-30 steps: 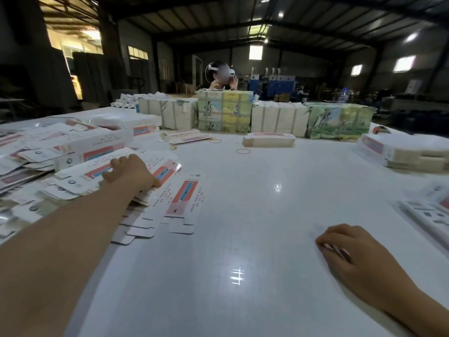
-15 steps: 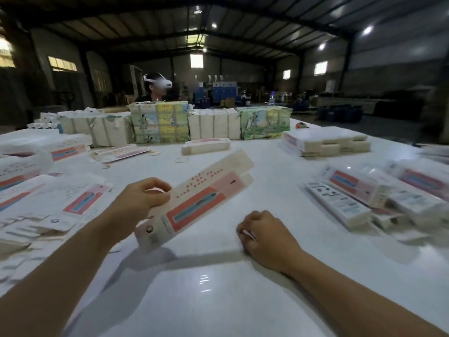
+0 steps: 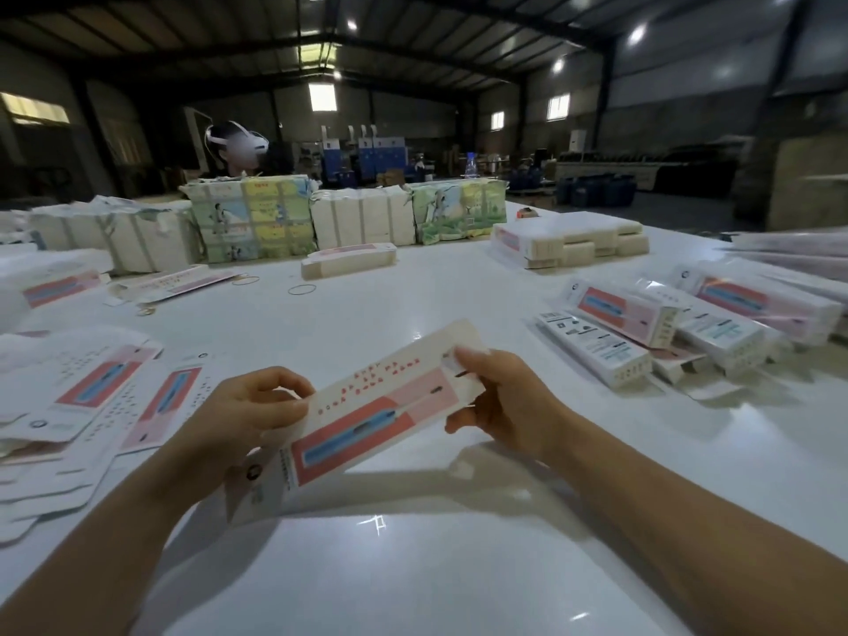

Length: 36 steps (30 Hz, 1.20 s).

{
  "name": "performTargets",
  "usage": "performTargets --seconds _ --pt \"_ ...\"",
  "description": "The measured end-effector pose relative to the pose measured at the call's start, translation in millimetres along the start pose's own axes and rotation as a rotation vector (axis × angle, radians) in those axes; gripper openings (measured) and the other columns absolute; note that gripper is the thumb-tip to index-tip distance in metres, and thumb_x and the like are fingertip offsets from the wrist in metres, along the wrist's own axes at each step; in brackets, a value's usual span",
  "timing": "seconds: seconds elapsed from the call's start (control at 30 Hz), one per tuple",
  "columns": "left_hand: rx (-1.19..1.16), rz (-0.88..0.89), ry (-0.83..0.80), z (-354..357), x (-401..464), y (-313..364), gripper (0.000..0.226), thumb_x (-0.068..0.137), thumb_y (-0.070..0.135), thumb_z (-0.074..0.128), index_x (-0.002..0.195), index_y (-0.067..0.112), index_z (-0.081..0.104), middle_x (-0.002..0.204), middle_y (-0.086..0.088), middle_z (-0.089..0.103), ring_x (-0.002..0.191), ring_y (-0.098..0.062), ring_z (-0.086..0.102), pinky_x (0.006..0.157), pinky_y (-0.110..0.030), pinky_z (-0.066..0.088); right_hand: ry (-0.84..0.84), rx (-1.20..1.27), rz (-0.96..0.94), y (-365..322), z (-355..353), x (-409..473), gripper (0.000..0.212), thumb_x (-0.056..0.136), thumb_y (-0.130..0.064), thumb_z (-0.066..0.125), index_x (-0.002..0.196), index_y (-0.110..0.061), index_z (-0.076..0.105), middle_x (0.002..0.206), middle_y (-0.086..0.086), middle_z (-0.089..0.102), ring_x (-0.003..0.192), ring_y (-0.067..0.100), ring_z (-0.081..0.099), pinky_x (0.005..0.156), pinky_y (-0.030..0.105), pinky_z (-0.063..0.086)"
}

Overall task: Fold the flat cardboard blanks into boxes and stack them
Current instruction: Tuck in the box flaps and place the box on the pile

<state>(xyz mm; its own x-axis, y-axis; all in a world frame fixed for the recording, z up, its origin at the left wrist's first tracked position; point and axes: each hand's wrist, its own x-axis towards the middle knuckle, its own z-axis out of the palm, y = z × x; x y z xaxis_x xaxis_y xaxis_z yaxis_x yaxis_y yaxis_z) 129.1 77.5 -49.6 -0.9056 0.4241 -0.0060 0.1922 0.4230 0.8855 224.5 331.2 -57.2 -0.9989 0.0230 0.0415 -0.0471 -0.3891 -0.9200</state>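
Cardboard blank [image 3: 376, 406] sat lifted off the white table [image 3: 459, 566] in front of me, still flat, slanting from low left to high right. My left hand [image 3: 248, 410] pinched its upper long edge near the middle, thumb and curled fingers closed on the card. My right hand [image 3: 500, 401] gripped the far right end, thumb on the printed face and fingers tucked beneath.

To open it cleanly I judged I should press the two long creases toward each other so the sleeve squares up, keeping both grips light so the panels did not buckle, then tuck the end flaps. The loose flap at the lower left end looked the likeliest to snag.

More flat blanks [image 3: 92, 406] lay spread at my left, and folded boxes [image 3: 665, 332] lay heaped at my right, well apart from my hands.

I could not read the print on the card, nor see its underside or my right fingertips. Motion blur smeared the stacks at the far right edge.
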Motion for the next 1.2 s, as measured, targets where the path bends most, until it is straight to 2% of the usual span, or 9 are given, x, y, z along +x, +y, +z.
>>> performTargets --seconds 0.07,0.13,0.23,0.33,0.43,0.57,0.87,1.03,1.2 --pt "0.118 0.044 0.068 6.3 -0.8 0.5 0.008 0.093 0.018 0.058 0.089 0.02 0.065 0.082 0.002 0.073 0.069 -0.018 0.07 0.059 -0.029 0.055 -0.023 -0.069 -0.058 3.0 -0.8 1.4 0.021 0.089 -0.014 0.056 0.102 0.002 0.062 0.088 0.014 0.072 0.075 0.024 0.069 0.051 0.028 0.055" --pt "0.424 0.234 0.217 12.8 -2.9 2.7 0.012 0.093 0.029 0.057 0.101 0.025 0.065 0.099 0.002 0.07 0.078 -0.014 0.067 0.067 -0.03 0.055 -0.004 -0.09 -0.091 4.8 -0.2 1.9 0.016 0.095 -0.007 0.05 0.101 0.001 0.062 0.087 0.013 0.073 0.074 0.023 0.07 0.052 0.027 0.055" --pt "0.778 0.541 0.274 34.0 -11.0 10.7 0.065 0.079 0.061 0.05 0.132 0.022 0.051 0.126 0.004 0.057 0.108 -0.015 0.051 0.101 -0.046 0.04 0.032 -0.153 -0.134 6.6 0.5 2.0 0.017 0.096 -0.007 0.047 0.102 -0.005 0.063 0.088 0.011 0.073 0.077 0.023 0.07 0.053 0.027 0.055" --pt "0.871 0.618 0.223 55.9 -17.7 16.4 0.099 0.065 0.074 0.055 0.145 0.018 0.034 0.137 -0.001 0.048 0.12 -0.023 0.047 0.11 -0.053 0.028 -0.002 -0.188 -0.132 8.4 3.4 1.1 0.017 0.096 -0.01 0.048 0.105 -0.006 0.062 0.089 0.01 0.073 0.08 0.023 0.07 0.054 0.028 0.056" --pt "0.826 0.695 0.292 62.4 -19.6 18.9 0.096 0.065 0.06 0.071 0.141 0.01 0.04 0.125 -0.01 0.057 0.1 -0.026 0.058 0.088 -0.044 0.049 -0.115 -0.114 -0.08 6.9 6.4 -1.1 0.025 0.089 -0.019 0.055 0.109 -0.007 0.06 0.091 0.01 0.073 0.082 0.023 0.07 0.057 0.028 0.057" --pt "0.801 0.765 0.359 64.2 -23.9 25.5 0.086 0.061 0.055 0.068 0.129 0.003 0.052 0.107 -0.013 0.064 0.08 -0.025 0.063 0.063 -0.036 0.054 -0.169 0.002 -0.025 4.4 5.0 -1.8 0.029 0.085 -0.017 0.055 0.111 -0.006 0.058 0.093 0.011 0.072 0.083 0.025 0.07 0.057 0.029 0.058" --pt "1.008 0.688 0.36 73.3 -27.1 33.7 0.092 0.047 0.046 0.09 0.119 -0.001 0.058 0.097 -0.017 0.066 0.069 -0.03 0.064 0.054 -0.038 0.055 0.057 -0.546 -0.227 3.0 3.1 -3.5 0.023 0.093 0.0 0.05 0.088 -0.013 0.068 0.077 -0.001 0.073 0.07 0.017 0.071 0.051 0.025 0.056" --pt "1.028 0.657 0.338 76.2 -30.3 41.0 0.082 0.053 0.041 0.089 0.117 -0.001 0.059 0.096 -0.02 0.067 0.068 -0.035 0.065 0.05 -0.039 0.054 0.128 -0.589 -0.231 -2.4 3.4 -7.1 0.032 0.087 0.012 0.04 0.088 -0.004 0.067 0.066 0.013 0.068 0.051 0.019 0.066 0.047 0.026 0.054" --pt "1.014 0.676 0.363 77.1 -31.2 39.6 0.076 0.054 0.04 0.088 0.113 -0.001 0.062 0.09 -0.018 0.068 0.062 -0.034 0.064 0.044 -0.036 0.051 0.088 -0.551 -0.213 -0.4 -0.2 -8.1 0.024 0.089 0.01 0.04 0.095 0.005 0.063 0.053 0.003 0.065 0.047 0.018 0.064 0.049 0.027 0.055"
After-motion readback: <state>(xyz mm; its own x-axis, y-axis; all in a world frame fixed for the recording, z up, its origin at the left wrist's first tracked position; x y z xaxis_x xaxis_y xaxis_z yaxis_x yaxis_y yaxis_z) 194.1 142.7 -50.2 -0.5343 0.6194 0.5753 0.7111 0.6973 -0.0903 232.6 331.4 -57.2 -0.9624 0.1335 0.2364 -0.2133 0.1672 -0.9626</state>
